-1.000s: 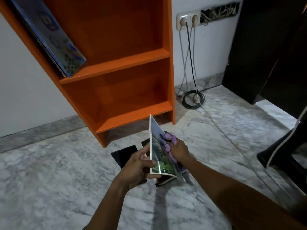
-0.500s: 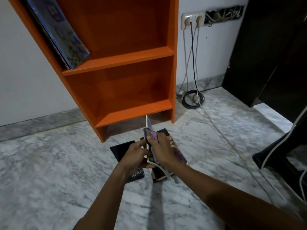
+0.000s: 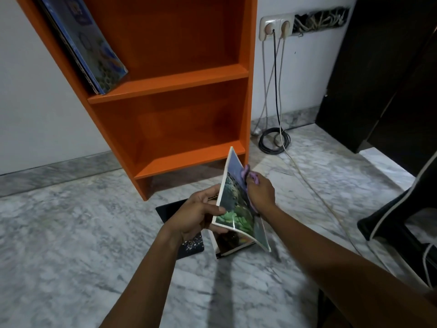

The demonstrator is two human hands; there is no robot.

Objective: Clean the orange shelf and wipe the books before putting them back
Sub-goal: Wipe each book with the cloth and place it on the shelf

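Note:
An orange shelf [image 3: 179,81] stands against the white wall. Several blue books [image 3: 92,50] lean at the left of its upper compartment; the lower compartment holds nothing. In front of it, above the floor, my left hand [image 3: 198,214] grips the lower left edge of a thin glossy picture book [image 3: 236,204], held nearly upright. My right hand [image 3: 260,192] holds a purple cloth [image 3: 250,176] and presses it on the book's cover. A dark book [image 3: 175,211] and another book [image 3: 231,242] lie on the floor beneath my hands.
The floor is grey-white marble [image 3: 71,245]. Cables [image 3: 274,140] hang from wall sockets [image 3: 276,27] and coil on the floor right of the shelf. Dark cabinets [image 3: 387,74] stand at the right, and a dark chair [image 3: 406,223] is near the right edge.
The book went from edge-on half a second ago to face-showing now, and my right hand with the cloth moved up and right across its cover.

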